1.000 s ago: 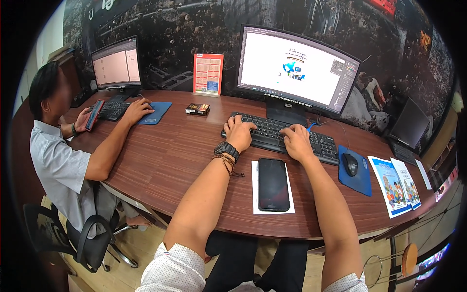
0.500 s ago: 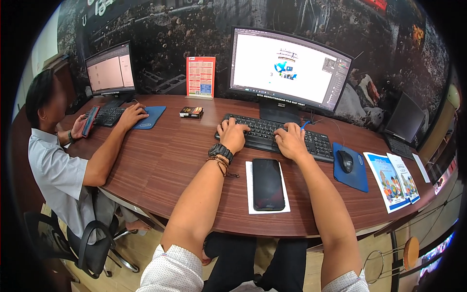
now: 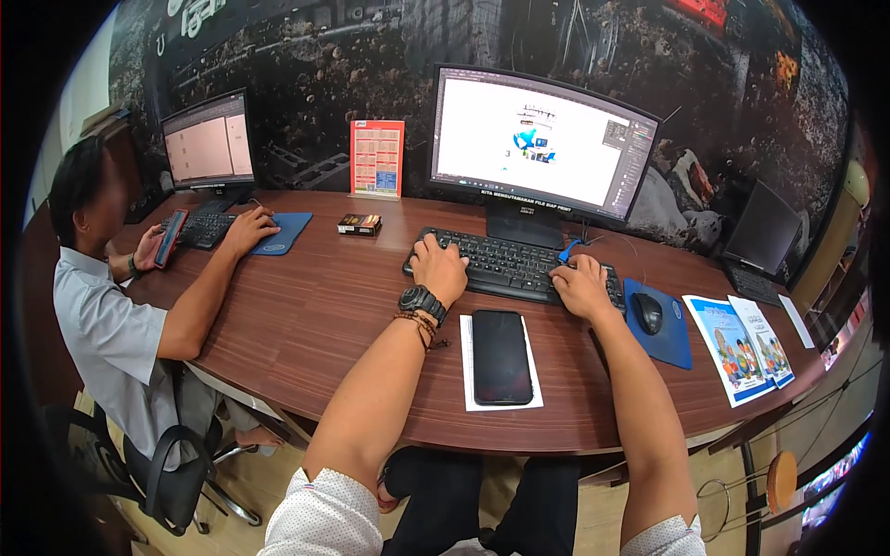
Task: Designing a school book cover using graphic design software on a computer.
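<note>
A black keyboard (image 3: 510, 266) lies across the desk below a large monitor (image 3: 473, 120). My left hand (image 3: 440, 270) rests on the keyboard's left end, its fingers bent over the keys and holding nothing. On the right part of the keyboard is my right hand (image 3: 584, 288), palm down with fingers apart on the keys. Its fingertips hide some of them. Between my forearms a dark-screened phone (image 3: 502, 357) lies on a white sheet of paper (image 3: 467, 375). A black mouse (image 3: 647, 314) sits on a blue mouse pad (image 3: 674, 347), just right of my right hand.
Printed booklets (image 3: 734, 347) lie at the desk's right. A laptop (image 3: 762, 232) stands behind them. A small box (image 3: 359, 225) and an upright red card (image 3: 377, 159) are left of the monitor. At far left a person (image 3: 116, 306) holds a phone (image 3: 171, 238).
My right hand has slid rightward along the keyboard, while my left stays at its left end. The whole view has shifted a little, so the desk things sit lower and further left.
</note>
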`<control>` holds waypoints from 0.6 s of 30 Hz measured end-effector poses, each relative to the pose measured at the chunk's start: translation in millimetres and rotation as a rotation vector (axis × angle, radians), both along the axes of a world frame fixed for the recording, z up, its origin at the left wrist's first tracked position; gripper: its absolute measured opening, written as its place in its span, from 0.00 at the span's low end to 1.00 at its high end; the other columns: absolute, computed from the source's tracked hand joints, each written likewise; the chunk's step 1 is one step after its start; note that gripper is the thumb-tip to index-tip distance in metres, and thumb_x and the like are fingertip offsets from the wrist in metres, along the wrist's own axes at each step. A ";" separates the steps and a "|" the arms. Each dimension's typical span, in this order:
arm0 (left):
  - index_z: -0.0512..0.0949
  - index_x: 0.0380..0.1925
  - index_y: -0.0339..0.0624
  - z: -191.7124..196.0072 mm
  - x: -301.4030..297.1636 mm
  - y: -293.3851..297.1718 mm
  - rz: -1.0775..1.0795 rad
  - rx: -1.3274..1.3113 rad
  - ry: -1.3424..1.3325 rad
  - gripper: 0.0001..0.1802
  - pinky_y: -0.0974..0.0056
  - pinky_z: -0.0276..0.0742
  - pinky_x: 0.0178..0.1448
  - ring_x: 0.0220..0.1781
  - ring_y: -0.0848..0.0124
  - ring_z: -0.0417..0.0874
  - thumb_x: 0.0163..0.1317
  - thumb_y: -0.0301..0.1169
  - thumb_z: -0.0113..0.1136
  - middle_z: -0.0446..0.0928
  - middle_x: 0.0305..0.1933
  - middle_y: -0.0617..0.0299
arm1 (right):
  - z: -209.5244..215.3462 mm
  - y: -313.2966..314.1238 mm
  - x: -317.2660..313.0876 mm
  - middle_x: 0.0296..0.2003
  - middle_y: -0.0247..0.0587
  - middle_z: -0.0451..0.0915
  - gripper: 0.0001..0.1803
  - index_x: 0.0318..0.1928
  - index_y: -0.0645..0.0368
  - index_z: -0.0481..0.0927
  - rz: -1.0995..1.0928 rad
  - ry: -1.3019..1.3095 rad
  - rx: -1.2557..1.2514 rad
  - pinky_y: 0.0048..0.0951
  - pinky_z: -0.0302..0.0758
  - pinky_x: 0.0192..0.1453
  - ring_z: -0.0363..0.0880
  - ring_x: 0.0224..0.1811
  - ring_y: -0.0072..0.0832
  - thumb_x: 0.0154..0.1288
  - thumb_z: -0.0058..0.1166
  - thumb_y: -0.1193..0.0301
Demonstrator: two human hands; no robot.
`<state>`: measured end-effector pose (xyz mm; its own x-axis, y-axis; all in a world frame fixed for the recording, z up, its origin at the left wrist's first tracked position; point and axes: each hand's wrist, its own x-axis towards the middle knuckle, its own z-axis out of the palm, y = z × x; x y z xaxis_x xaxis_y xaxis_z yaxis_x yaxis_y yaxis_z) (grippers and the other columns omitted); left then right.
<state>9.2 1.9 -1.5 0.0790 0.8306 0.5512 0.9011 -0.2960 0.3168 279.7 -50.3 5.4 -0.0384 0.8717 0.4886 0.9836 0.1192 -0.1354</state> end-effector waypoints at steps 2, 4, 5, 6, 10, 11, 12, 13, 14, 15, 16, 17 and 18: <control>0.82 0.48 0.38 -1.0 -6.2 -2.8 0.020 -0.019 0.006 0.20 0.42 0.70 0.60 0.57 0.46 0.70 0.65 0.42 0.62 0.68 0.54 0.44 | 0.8 -0.7 8.7 0.53 0.45 0.73 0.12 0.44 0.45 0.87 0.042 0.026 0.033 0.57 0.56 0.69 0.64 0.64 0.45 0.67 0.52 0.62; 0.82 0.48 0.36 0.1 -5.2 -2.4 0.026 -0.043 0.006 0.23 0.43 0.71 0.60 0.57 0.46 0.71 0.65 0.45 0.62 0.68 0.54 0.44 | 3.4 -6.2 32.9 0.49 0.43 0.76 0.11 0.42 0.45 0.87 0.051 0.007 0.127 0.49 0.62 0.63 0.69 0.59 0.43 0.65 0.54 0.62; 0.81 0.49 0.35 3.5 -3.9 -3.0 0.031 -0.074 0.003 0.25 0.43 0.71 0.60 0.58 0.46 0.71 0.66 0.48 0.61 0.68 0.55 0.44 | 4.3 -10.0 48.2 0.48 0.44 0.76 0.11 0.41 0.47 0.87 0.034 0.006 0.173 0.49 0.63 0.63 0.71 0.58 0.44 0.64 0.54 0.63; 0.81 0.49 0.33 6.4 -2.7 -3.7 0.036 -0.107 -0.001 0.28 0.44 0.72 0.61 0.58 0.46 0.72 0.67 0.50 0.59 0.68 0.55 0.44 | 5.2 -15.4 64.2 0.47 0.44 0.76 0.10 0.41 0.48 0.87 0.004 0.010 0.181 0.49 0.64 0.62 0.72 0.56 0.44 0.64 0.55 0.64; 0.81 0.49 0.34 10.8 -2.3 -3.8 0.041 -0.144 0.040 0.31 0.46 0.73 0.61 0.59 0.47 0.72 0.69 0.54 0.53 0.68 0.56 0.43 | 5.6 -43.5 112.0 0.47 0.46 0.76 0.10 0.42 0.54 0.86 -0.085 0.048 0.229 0.46 0.68 0.61 0.74 0.53 0.45 0.64 0.57 0.66; 0.82 0.48 0.34 10.8 -2.6 -4.3 0.051 -0.161 0.044 0.31 0.47 0.72 0.62 0.61 0.48 0.71 0.69 0.54 0.54 0.68 0.57 0.43 | 2.6 -49.4 113.9 0.47 0.46 0.76 0.10 0.42 0.54 0.86 -0.083 0.052 0.227 0.46 0.68 0.61 0.74 0.53 0.45 0.64 0.57 0.66; 0.82 0.48 0.33 11.1 -2.7 -4.8 0.061 -0.178 0.049 0.31 0.47 0.71 0.63 0.62 0.49 0.70 0.69 0.54 0.54 0.68 0.58 0.44 | 0.0 -56.0 115.8 0.48 0.46 0.76 0.11 0.42 0.56 0.86 -0.114 0.094 0.266 0.45 0.69 0.60 0.74 0.53 0.46 0.64 0.57 0.66; 0.82 0.48 0.33 11.9 -2.0 -4.7 0.059 -0.178 0.054 0.31 0.47 0.71 0.63 0.62 0.49 0.70 0.69 0.54 0.54 0.68 0.58 0.44 | -0.9 -63.8 117.5 0.49 0.46 0.76 0.11 0.43 0.57 0.85 -0.151 0.135 0.306 0.44 0.71 0.59 0.74 0.54 0.46 0.65 0.58 0.66; 0.83 0.48 0.33 12.9 -1.7 -4.6 0.059 -0.190 0.067 0.32 0.47 0.71 0.63 0.61 0.49 0.70 0.69 0.55 0.52 0.68 0.58 0.44 | -1.6 -69.7 118.6 0.50 0.46 0.76 0.13 0.46 0.57 0.84 -0.167 0.151 0.304 0.44 0.74 0.57 0.75 0.54 0.47 0.65 0.58 0.64; 0.83 0.47 0.34 14.0 -1.1 -4.5 0.060 -0.203 0.081 0.32 0.48 0.71 0.63 0.61 0.49 0.70 0.69 0.56 0.51 0.68 0.58 0.44 | -4.1 -71.3 120.7 0.50 0.46 0.76 0.13 0.46 0.57 0.84 -0.171 0.156 0.303 0.44 0.74 0.57 0.75 0.54 0.47 0.65 0.58 0.64; 0.83 0.47 0.34 13.5 1.0 -4.2 0.055 -0.206 0.088 0.32 0.48 0.71 0.63 0.61 0.49 0.70 0.69 0.56 0.51 0.68 0.58 0.44 | -7.2 -74.4 123.0 0.50 0.46 0.75 0.14 0.47 0.56 0.84 -0.188 0.216 0.281 0.44 0.74 0.57 0.75 0.54 0.47 0.64 0.59 0.63; 0.83 0.48 0.34 12.9 3.3 -3.8 0.059 -0.201 0.083 0.33 0.47 0.68 0.64 0.61 0.48 0.70 0.69 0.57 0.50 0.68 0.59 0.43 | -9.7 -77.6 124.6 0.51 0.46 0.75 0.15 0.48 0.55 0.84 -0.204 0.275 0.258 0.44 0.74 0.57 0.76 0.55 0.47 0.63 0.60 0.62; 0.82 0.49 0.34 11.7 5.2 -4.0 0.063 -0.197 0.078 0.34 0.46 0.66 0.65 0.61 0.48 0.69 0.69 0.58 0.50 0.67 0.60 0.42 | -11.5 -79.6 125.0 0.51 0.46 0.75 0.15 0.48 0.55 0.84 -0.212 0.280 0.255 0.44 0.74 0.57 0.76 0.55 0.47 0.63 0.60 0.62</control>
